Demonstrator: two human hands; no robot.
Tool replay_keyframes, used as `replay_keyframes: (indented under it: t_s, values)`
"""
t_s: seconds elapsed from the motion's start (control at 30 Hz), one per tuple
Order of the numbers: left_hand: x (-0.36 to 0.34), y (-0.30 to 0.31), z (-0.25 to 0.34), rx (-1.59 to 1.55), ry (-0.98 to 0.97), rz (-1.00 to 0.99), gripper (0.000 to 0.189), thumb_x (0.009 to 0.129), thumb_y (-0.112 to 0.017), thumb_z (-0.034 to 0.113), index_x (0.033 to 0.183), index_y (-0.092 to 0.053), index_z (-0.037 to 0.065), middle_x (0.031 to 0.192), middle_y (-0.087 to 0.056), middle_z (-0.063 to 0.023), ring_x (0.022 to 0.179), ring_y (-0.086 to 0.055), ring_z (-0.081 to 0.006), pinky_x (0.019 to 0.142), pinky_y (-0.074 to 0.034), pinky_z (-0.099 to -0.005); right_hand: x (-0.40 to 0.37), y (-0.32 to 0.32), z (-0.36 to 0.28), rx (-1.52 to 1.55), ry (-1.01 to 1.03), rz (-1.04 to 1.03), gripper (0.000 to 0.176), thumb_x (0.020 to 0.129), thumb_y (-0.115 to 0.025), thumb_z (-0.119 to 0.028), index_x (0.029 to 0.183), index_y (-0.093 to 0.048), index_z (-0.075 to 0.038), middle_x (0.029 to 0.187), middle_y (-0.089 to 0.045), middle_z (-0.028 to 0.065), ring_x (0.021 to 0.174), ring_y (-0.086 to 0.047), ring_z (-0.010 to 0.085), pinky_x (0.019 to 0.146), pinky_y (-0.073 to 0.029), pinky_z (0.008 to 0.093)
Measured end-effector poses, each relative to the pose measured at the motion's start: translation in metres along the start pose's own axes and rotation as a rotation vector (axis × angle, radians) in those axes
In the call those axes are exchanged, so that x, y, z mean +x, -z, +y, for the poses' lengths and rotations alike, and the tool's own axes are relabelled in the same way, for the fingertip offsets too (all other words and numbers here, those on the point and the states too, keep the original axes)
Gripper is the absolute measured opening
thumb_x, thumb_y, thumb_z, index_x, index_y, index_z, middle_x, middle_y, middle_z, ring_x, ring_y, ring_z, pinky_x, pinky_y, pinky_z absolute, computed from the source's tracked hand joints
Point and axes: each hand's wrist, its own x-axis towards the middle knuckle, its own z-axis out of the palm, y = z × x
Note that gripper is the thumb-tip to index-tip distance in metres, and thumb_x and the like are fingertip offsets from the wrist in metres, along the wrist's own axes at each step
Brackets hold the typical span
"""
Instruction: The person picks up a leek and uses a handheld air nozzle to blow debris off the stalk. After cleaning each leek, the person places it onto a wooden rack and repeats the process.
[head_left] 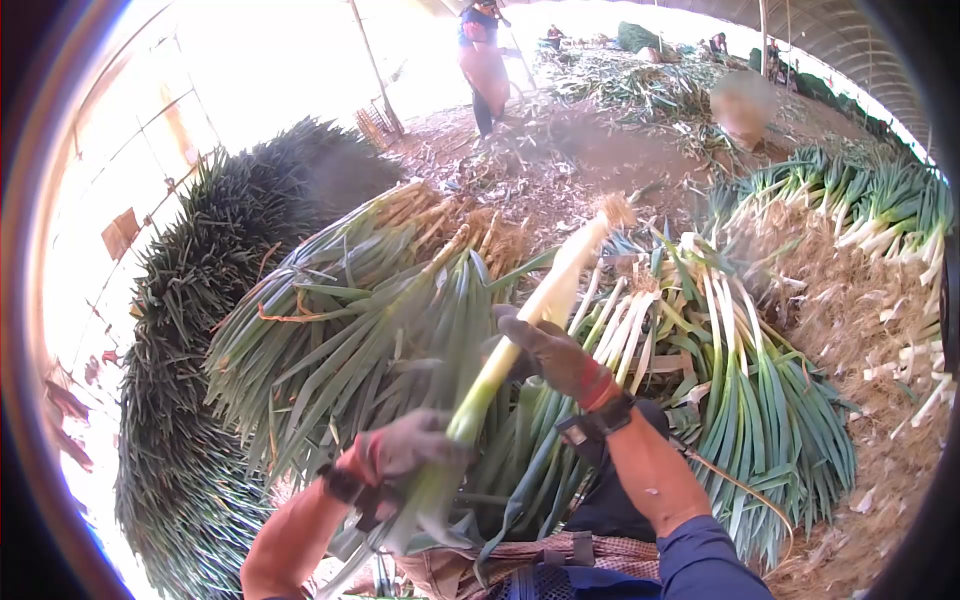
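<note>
A long, thick green onion (pixel 550 292) slants across the middle, its rooty white end pointing up and away and its leaves toward my body. My left hand (pixel 412 447), in a greyish glove and slightly blurred, is closed around its green part. On the pale stalk higher up, my gloved right hand (pixel 560 358) is closed, fingers wrapped about it. Left of the stalk lies a big heap of untrimmed green onions (pixel 340 290) with brown roots. To the right rests a bundle of green onions with clean white stems (pixel 725 310), leaves hanging toward me.
A dark green leafy pile (pixel 200 330) curves along the left. More white-stemmed onions (pixel 850 205) lie in a row at right, beside root and peel litter (pixel 830 300). A person (pixel 484 65) stands farther back; others are small in the distance. A post (pixel 377 70) rises behind.
</note>
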Motion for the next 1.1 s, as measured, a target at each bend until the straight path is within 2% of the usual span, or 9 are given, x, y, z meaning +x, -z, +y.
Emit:
replay_keyframes:
  t_s: [0.3,0.43,0.53,0.63,0.73,0.83,0.93,1.03,1.1]
  values:
    - [-0.042,-0.043,0.017,-0.083,0.012,0.428,0.037,0.097,-0.076,0.018,0.126,-0.065,-0.002,0.103,-0.072,-0.0033,0.085,-0.068,-0.0117,0.075,-0.054,-0.0282,-0.007,-0.116,0.070,-0.053,0.195,-0.106,0.044,0.110,-0.063,-0.040,0.124,-0.070,0.001,0.106,-0.076,0.0083,0.097,-0.072,0.0187,0.084,-0.056,0.0316]
    - [-0.050,-0.038,-0.004,-0.009,-0.068,0.491,0.027,0.098,-0.072,0.014,0.120,-0.065,0.002,0.095,-0.070,-0.0020,0.076,-0.067,-0.0117,0.071,-0.056,-0.0276,-0.038,-0.098,0.028,-0.608,0.186,-0.300,0.054,0.103,-0.068,-0.049,0.123,-0.070,0.001,0.101,-0.075,0.0151,0.095,-0.072,0.0249,0.084,-0.054,0.0361]
    - [-0.077,-0.024,-0.021,-0.263,0.007,0.397,0.035,0.097,-0.072,0.013,0.127,-0.065,-0.002,0.099,-0.071,-0.0061,0.080,-0.069,-0.0145,0.072,-0.058,-0.0313,-0.056,-0.045,-0.003,-0.810,0.492,-0.137,0.063,0.100,-0.071,-0.051,0.134,-0.066,0.001,0.107,-0.074,0.0178,0.097,-0.074,0.0267,0.083,-0.057,0.0399]
    - [-0.096,-0.018,-0.031,-0.354,0.058,0.323,0.037,0.094,-0.072,0.009,0.128,-0.065,-0.005,0.097,-0.071,-0.0106,0.082,-0.072,-0.0201,0.071,-0.061,-0.0364,-0.058,0.001,-0.043,-0.427,0.393,0.129,0.085,0.096,-0.077,-0.051,0.158,-0.047,-0.001,0.130,-0.069,0.0150,0.113,-0.072,0.0261,0.104,-0.056,0.0414]
    - [-0.109,-0.020,-0.047,-0.388,0.045,0.193,0.035,0.093,-0.069,0.005,0.125,-0.065,-0.009,0.089,-0.072,-0.0139,0.078,-0.074,-0.0258,0.073,-0.062,-0.0410,-0.024,0.043,-0.061,-0.807,0.551,0.271,0.113,0.084,-0.087,-0.057,0.165,-0.033,0.000,0.143,-0.063,0.0187,0.132,-0.063,0.0316,0.113,-0.051,0.0429]
    - [-0.111,-0.026,-0.060,-0.452,0.123,0.096,0.036,0.093,-0.069,0.003,0.126,-0.064,-0.009,0.090,-0.072,-0.0149,0.080,-0.074,-0.0272,0.075,-0.061,-0.0412,0.003,0.056,-0.039,-0.606,0.349,-0.033,0.112,0.086,-0.089,-0.044,0.168,-0.025,-0.001,0.147,-0.062,0.0196,0.143,-0.055,0.0327,0.118,-0.045,0.0414]
    - [-0.108,-0.030,-0.056,-0.471,0.091,-0.036,0.031,0.095,-0.070,0.005,0.124,-0.065,-0.005,0.092,-0.070,-0.0128,0.084,-0.071,-0.0246,0.075,-0.058,-0.0391,-0.003,0.010,-0.014,-0.211,0.121,-0.507,0.094,0.092,-0.085,-0.027,0.164,-0.032,0.000,0.143,-0.064,0.0180,0.138,-0.057,0.0317,0.114,-0.048,0.0420]
    - [-0.105,-0.028,-0.058,-0.497,0.091,-0.049,0.030,0.095,-0.069,0.005,0.122,-0.065,-0.006,0.092,-0.070,-0.0139,0.082,-0.072,-0.0257,0.074,-0.059,-0.0394,-0.014,-0.049,0.017,-0.041,0.009,-0.584,0.063,0.096,-0.079,-0.018,0.149,-0.051,0.001,0.136,-0.065,0.0179,0.127,-0.063,0.0334,0.110,-0.052,0.0467]
    - [-0.108,-0.026,-0.065,-0.464,0.101,-0.004,0.033,0.095,-0.064,0.004,0.124,-0.065,-0.011,0.089,-0.071,-0.0185,0.079,-0.074,-0.0313,0.074,-0.060,-0.0428,-0.011,-0.050,0.034,-0.590,0.587,-0.353,0.045,0.096,-0.075,-0.017,0.134,-0.062,0.001,0.128,-0.068,0.0179,0.120,-0.066,0.0358,0.108,-0.053,0.0491]
